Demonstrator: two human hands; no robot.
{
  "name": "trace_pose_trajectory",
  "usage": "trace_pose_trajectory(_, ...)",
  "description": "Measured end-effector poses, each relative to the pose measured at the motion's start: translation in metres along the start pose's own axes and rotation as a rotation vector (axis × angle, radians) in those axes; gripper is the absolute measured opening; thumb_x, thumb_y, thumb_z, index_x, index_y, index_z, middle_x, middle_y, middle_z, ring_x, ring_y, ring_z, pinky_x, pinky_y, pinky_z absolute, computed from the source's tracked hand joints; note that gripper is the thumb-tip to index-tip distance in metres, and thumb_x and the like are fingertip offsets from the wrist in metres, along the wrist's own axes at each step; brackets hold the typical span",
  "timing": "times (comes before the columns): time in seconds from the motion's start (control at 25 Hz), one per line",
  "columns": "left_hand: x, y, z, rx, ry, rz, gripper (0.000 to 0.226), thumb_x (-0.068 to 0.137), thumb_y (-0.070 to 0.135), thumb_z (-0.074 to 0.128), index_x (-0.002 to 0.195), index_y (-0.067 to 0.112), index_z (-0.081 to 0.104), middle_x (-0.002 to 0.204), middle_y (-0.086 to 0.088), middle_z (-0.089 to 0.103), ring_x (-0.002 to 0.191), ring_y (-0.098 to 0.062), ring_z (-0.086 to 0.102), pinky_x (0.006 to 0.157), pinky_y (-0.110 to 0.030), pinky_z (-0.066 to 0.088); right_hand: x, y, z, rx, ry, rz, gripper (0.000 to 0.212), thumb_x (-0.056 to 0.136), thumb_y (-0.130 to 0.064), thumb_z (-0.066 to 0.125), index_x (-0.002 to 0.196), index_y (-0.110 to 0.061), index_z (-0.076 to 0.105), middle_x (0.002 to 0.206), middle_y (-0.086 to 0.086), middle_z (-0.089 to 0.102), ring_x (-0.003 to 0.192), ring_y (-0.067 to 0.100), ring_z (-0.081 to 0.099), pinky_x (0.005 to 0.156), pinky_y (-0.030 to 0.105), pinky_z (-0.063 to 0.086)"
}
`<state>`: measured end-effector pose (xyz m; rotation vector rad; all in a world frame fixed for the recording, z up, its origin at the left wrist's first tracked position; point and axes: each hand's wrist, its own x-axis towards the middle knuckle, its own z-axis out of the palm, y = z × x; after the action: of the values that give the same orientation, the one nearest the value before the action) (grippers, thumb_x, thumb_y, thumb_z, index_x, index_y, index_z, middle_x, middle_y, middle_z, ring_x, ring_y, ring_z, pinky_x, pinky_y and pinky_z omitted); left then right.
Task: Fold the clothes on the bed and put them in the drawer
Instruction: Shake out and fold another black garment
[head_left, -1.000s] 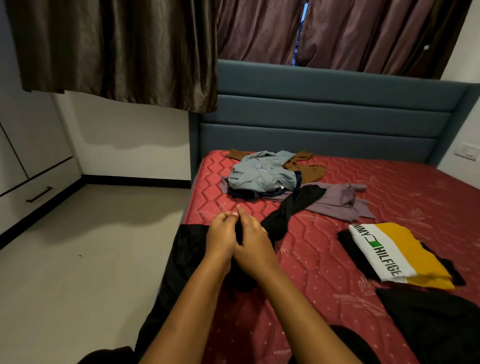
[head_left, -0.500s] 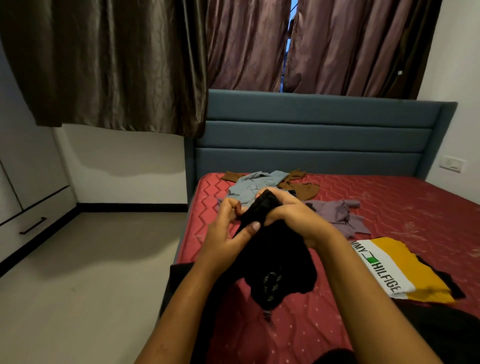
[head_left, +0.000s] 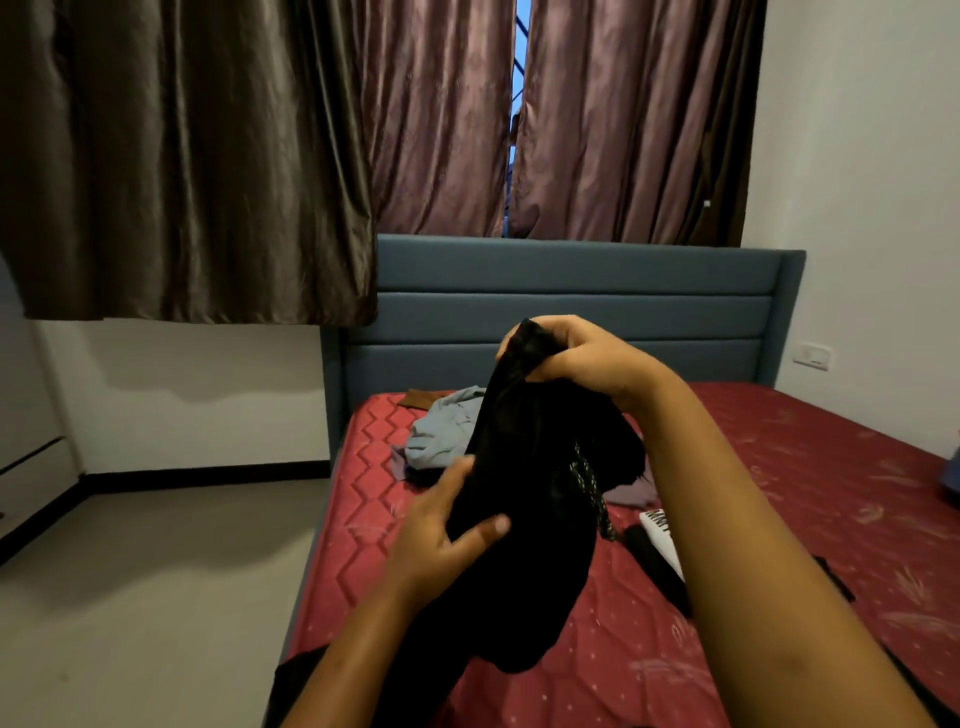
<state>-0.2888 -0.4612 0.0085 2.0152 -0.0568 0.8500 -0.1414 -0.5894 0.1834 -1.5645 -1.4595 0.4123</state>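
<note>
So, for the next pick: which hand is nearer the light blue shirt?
Left: left hand just this side of the light blue shirt; right hand raised high above it.

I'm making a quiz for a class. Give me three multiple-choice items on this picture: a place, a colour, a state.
1. Where is the light blue shirt? A) floor B) red mattress, near the headboard C) drawer
2. What colour is the held garment? A) black B) yellow C) white
3. What is the right hand doing? A) lying flat B) gripping the garment's top C) hanging idle

1 B: it lies crumpled near the headboard. 2 A: the cloth is black. 3 B: its fingers curl round the top edge.
</note>
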Motion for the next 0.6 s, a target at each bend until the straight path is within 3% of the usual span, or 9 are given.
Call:
trace_pose_trajectory(0.04, -0.008, -0.011, 0.003, 0.084, -0.044, -0.03, 0.057, 0.075, 0.064, 0.062, 0.125, 0.037, 0.054, 0.123, 0.011, 0.062, 0.114, -0.003, 0.058, 0.095, -0.029, 0.049, -0.001, -0.006, -0.006, -0.068, 0.057, -0.031, 0.026, 0.077, 0.011, 0.058, 0.09, -0.01, 0.066, 0.084, 0.001, 0.068, 0.081, 0.01, 0.065, 0.076, 0.024, 0.051)
trace_pose_trajectory(0.16, -0.032, -0.035, 0.019, 0.418, -0.18, -0.222, 0.046, 0.072, 0.059, 0.05, 0.108, 0.033, 0.064, 0.111, 0.008, 0.06, 0.101, -0.012, 0.062, 0.084, -0.036, 0.05, -0.006, -0.014, -0.018, -0.203, 0.313, -0.153, 0.031, 0.08, 0.015, 0.058, 0.089, -0.013, 0.067, 0.086, -0.001, 0.067, 0.081, 0.005, 0.064, 0.075, 0.019, 0.051)
trace_pose_trajectory(0.28, -0.042, -0.062, 0.031, 0.704, -0.323, -0.486, 0.05, 0.078, 0.043, 0.049, 0.123, 0.022, 0.057, 0.13, 0.003, 0.05, 0.11, -0.025, 0.059, 0.086, -0.034, 0.047, -0.008, 0.0, -0.016, -0.316, 0.52, -0.195, 0.043, 0.071, 0.019, 0.05, 0.088, -0.016, 0.068, 0.088, -0.005, 0.068, 0.085, 0.004, 0.063, 0.076, 0.014, 0.048)
trace_pose_trajectory(0.32, -0.035, -0.072, 0.031, 0.729, -0.302, -0.575, 0.051, 0.082, 0.038, 0.05, 0.127, 0.015, 0.054, 0.132, -0.001, 0.05, 0.113, -0.028, 0.057, 0.088, -0.035, 0.046, -0.006, 0.008, -0.015, -0.398, 0.529, -0.161, 0.047, 0.068, 0.019, 0.047, 0.088, -0.018, 0.067, 0.089, -0.005, 0.068, 0.087, 0.004, 0.062, 0.075, 0.011, 0.046)
trace_pose_trajectory(0.44, 0.02, -0.086, 0.004, 0.667, 0.018, -0.76, 0.039, 0.089, 0.027, 0.047, 0.115, 0.002, 0.06, 0.124, -0.021, 0.059, 0.109, -0.036, 0.058, 0.088, -0.036, 0.045, 0.002, 0.047, -0.024, -0.716, 0.327, 0.061, 0.049, 0.069, 0.016, 0.041, 0.086, -0.025, 0.061, 0.095, -0.001, 0.064, 0.092, 0.017, 0.061, 0.068, 0.021, 0.043)
trace_pose_trajectory(0.48, 0.045, -0.083, -0.012, 0.652, 0.133, -0.763, 0.038, 0.09, 0.026, 0.047, 0.115, 0.001, 0.061, 0.122, -0.024, 0.06, 0.108, -0.037, 0.058, 0.087, -0.035, 0.045, 0.003, 0.062, -0.032, -0.758, 0.341, 0.117, 0.048, 0.069, 0.016, 0.04, 0.084, -0.025, 0.06, 0.094, 0.0, 0.063, 0.091, 0.021, 0.06, 0.065, 0.023, 0.041)
trace_pose_trajectory(0.6, 0.132, -0.048, -0.068, 0.675, 0.336, -0.677, 0.037, 0.094, 0.025, 0.047, 0.119, 0.002, 0.06, 0.124, -0.025, 0.057, 0.111, -0.04, 0.055, 0.089, -0.038, 0.044, 0.004, 0.083, -0.065, -0.657, 0.687, 0.126, 0.045, 0.065, 0.022, 0.037, 0.084, -0.012, 0.059, 0.09, 0.006, 0.063, 0.085, 0.024, 0.058, 0.061, 0.023, 0.038)
